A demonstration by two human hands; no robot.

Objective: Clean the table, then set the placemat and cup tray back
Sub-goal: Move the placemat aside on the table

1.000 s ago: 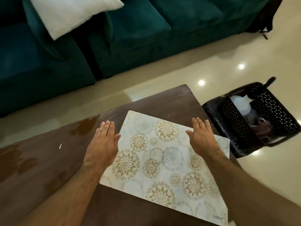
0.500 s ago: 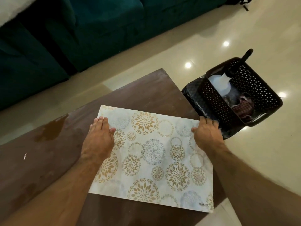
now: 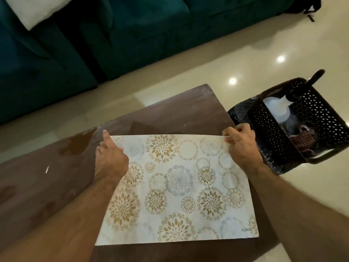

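The right hand (image 3: 242,148) pinches the far right corner of the placemat (image 3: 179,186), thumb and fingers closed on its edge. The left hand (image 3: 110,159) holds the far left corner; its fingers are curled at the edge, and I judge it is closed on the mat too, but the underside is hidden. The far edge looks slightly lifted, while the near part lies flat on the table (image 3: 47,186).

The step in hand seems to be taking the mat up, or shifting it, because the table is not clean yet. To do it well, both corners should rise together and level, so the mat does not bend or drag through the wet patch (image 3: 79,144) just beside its left corner.

Counting: one placemat, one table, two hands. One large wet patch, with fainter dark marks to the left, and one small white crumb (image 3: 47,168). On the floor at the right stands one black basket (image 3: 311,120), holding one white bottle (image 3: 277,110) and what looks like one cloth (image 3: 302,138). A cup tray I cannot identify.
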